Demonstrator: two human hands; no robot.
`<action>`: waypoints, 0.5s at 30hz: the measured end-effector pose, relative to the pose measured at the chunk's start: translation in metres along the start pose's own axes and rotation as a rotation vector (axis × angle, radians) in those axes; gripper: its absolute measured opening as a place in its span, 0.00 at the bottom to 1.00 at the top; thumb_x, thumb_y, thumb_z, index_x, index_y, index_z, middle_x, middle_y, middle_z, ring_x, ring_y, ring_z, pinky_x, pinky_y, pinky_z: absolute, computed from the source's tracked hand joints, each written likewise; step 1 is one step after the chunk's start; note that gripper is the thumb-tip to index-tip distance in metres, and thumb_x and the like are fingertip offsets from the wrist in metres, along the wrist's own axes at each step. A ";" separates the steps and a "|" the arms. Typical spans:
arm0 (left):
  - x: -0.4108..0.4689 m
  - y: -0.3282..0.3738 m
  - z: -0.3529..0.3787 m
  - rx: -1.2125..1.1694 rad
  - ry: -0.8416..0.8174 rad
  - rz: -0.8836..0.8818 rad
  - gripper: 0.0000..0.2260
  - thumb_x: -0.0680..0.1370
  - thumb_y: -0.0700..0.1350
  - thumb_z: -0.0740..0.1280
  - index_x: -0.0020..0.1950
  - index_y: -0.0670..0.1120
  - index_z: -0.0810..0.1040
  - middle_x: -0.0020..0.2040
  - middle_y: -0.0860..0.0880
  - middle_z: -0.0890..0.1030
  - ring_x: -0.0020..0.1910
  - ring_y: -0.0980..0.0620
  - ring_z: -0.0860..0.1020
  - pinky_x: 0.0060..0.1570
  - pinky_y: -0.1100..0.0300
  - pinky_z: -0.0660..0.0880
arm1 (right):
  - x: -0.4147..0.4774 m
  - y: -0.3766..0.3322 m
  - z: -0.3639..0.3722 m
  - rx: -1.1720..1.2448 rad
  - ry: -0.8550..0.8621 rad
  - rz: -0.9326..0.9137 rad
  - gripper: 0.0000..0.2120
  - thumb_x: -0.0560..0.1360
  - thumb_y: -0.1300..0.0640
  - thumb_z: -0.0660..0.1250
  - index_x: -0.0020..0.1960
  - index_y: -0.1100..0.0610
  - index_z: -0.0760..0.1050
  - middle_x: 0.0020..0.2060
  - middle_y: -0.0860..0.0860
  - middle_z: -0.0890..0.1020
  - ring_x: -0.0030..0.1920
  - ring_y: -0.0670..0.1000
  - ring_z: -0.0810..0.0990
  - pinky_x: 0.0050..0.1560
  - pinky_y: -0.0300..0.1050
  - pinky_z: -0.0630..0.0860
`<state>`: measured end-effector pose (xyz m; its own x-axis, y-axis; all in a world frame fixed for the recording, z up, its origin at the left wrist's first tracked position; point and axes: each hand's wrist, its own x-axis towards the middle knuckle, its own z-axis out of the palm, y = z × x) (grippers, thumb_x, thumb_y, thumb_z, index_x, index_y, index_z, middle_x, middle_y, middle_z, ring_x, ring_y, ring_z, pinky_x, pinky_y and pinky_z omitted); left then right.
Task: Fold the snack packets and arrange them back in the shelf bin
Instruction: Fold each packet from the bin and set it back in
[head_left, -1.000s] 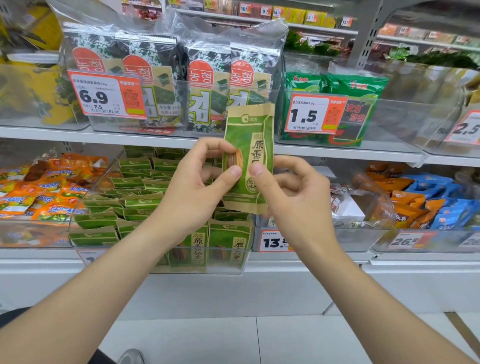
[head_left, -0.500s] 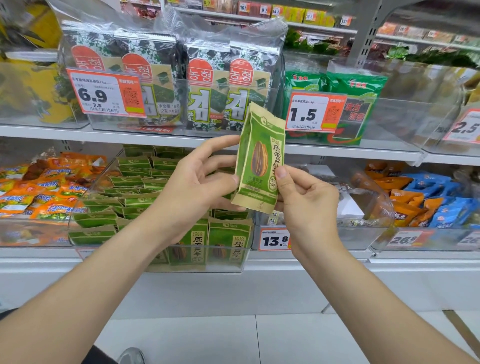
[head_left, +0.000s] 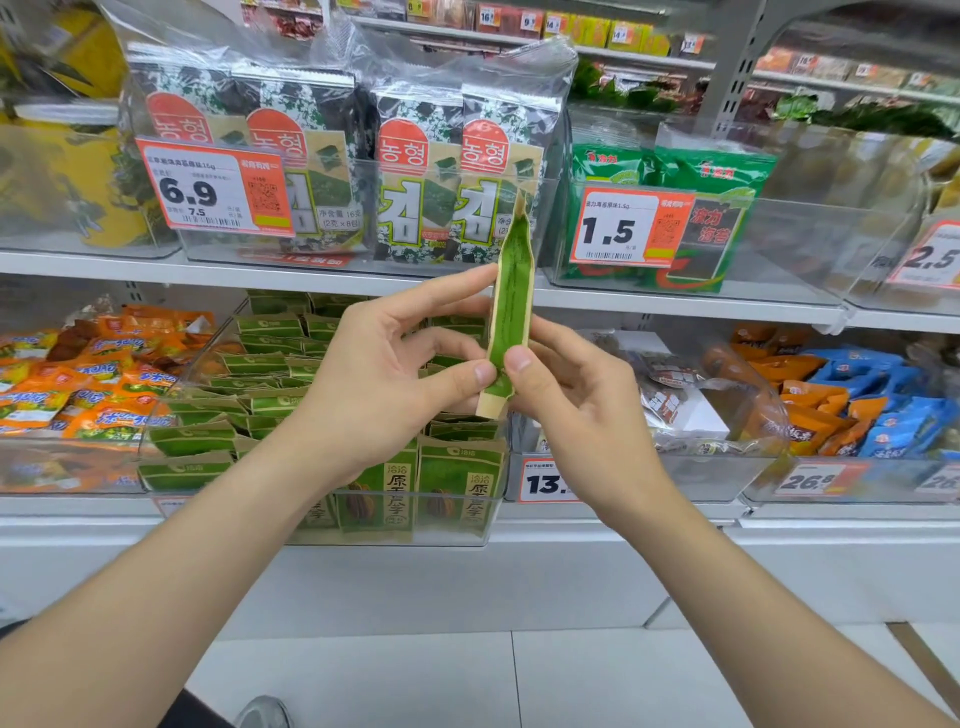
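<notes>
Packet (head_left: 511, 306) upright, edge-on, pinched by both hands (head_left: 384, 387) (head_left: 576, 410)

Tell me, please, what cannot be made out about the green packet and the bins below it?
Head view:
- green packet: turned edge-on between left hand and right hand, printed face unseen.
- price tag: last digit hidden by the right wrist.
- clear bin: contents partly hidden behind the left hand.

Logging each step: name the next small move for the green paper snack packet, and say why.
Probably pinch its fold flat: the green paper snack packet stands edge-on, pinched low between left hand and right hand, not yet in the clear plastic bin.
</notes>
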<state>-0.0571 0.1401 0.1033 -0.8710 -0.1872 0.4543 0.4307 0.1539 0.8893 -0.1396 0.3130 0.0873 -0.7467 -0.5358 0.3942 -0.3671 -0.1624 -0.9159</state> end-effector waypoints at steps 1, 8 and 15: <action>0.001 0.000 -0.001 0.010 0.007 -0.002 0.32 0.76 0.27 0.75 0.76 0.51 0.78 0.66 0.49 0.83 0.47 0.48 0.81 0.44 0.49 0.85 | 0.000 0.001 -0.001 0.000 -0.056 -0.024 0.18 0.86 0.61 0.63 0.75 0.58 0.75 0.66 0.51 0.84 0.68 0.54 0.82 0.67 0.62 0.79; 0.001 0.001 -0.003 0.025 0.008 -0.007 0.32 0.75 0.27 0.75 0.76 0.50 0.78 0.67 0.46 0.81 0.45 0.47 0.80 0.44 0.51 0.84 | 0.002 0.005 -0.003 0.058 -0.105 -0.031 0.20 0.86 0.62 0.62 0.77 0.60 0.72 0.70 0.53 0.82 0.71 0.57 0.79 0.69 0.66 0.77; 0.000 0.004 -0.001 0.010 0.042 -0.068 0.26 0.80 0.31 0.71 0.74 0.52 0.78 0.63 0.48 0.83 0.46 0.45 0.85 0.43 0.46 0.86 | 0.000 0.003 -0.005 0.085 -0.044 0.068 0.22 0.81 0.64 0.71 0.74 0.54 0.75 0.61 0.57 0.85 0.59 0.56 0.87 0.58 0.54 0.84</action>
<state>-0.0551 0.1393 0.1067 -0.8873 -0.2378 0.3951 0.3687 0.1488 0.9175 -0.1433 0.3166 0.0848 -0.7423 -0.5836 0.3294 -0.2671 -0.1932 -0.9441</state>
